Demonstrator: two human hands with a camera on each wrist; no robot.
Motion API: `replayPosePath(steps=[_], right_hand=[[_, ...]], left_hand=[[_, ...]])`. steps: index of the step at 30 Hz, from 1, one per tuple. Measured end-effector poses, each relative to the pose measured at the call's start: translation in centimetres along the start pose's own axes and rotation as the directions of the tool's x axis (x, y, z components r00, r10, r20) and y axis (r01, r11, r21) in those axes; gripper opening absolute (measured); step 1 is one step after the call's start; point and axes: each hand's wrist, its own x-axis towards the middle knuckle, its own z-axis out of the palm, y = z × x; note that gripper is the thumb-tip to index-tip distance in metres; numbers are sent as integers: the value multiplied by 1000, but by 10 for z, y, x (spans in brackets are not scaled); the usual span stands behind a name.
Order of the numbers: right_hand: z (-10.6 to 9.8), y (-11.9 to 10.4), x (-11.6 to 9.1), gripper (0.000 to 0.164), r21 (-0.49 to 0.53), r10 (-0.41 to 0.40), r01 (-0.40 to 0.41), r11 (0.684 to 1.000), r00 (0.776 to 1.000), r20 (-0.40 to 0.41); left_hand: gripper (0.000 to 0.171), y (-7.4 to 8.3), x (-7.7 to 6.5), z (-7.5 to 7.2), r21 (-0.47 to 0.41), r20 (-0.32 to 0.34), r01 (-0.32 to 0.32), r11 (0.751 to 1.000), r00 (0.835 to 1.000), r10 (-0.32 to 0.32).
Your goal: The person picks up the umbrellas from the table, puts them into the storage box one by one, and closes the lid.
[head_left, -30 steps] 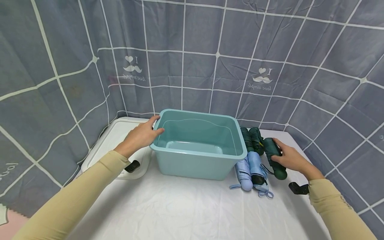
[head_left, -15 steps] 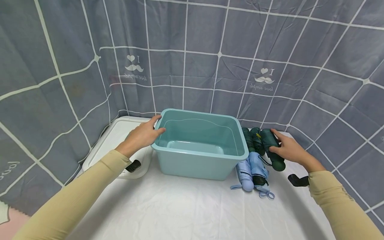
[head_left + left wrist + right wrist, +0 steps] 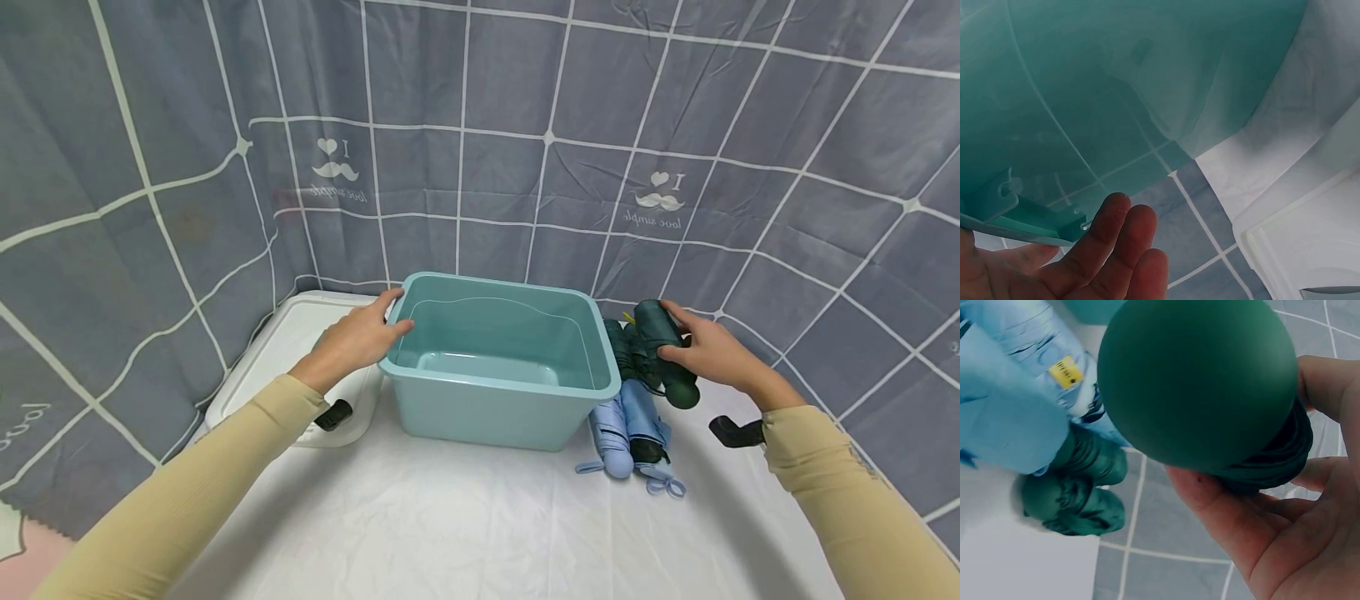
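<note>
Head view: the right hand (image 3: 716,358) is gripping a dark green umbrella (image 3: 657,332) right of the bin (image 3: 487,417), its length pointing toward the far edge of the surface (image 3: 450,517). The left hand (image 3: 354,339) is holding that bin

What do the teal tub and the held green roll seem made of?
Teal tub: probably plastic, semi-glossy; smooth walls show soft reflections. Green roll: seemingly thin fabric, gathered in creases; its rounded end looks smooth and satiny, perhaps plastic or rubber.

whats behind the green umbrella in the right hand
In the head view, the held umbrella partly covers another green umbrella, whose left part shows, and a low part of the grey curtain. What lies directly behind it cannot be seen.
</note>
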Motion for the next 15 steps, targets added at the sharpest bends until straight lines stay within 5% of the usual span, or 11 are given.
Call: replayPosePath(steps=[15], right_hand=[[-15, -32, 12, 86, 140, 0, -4, 990, 1000, 27]], left_hand=[[73, 2, -2, 0, 3, -2, 4, 1000, 1000, -4]])
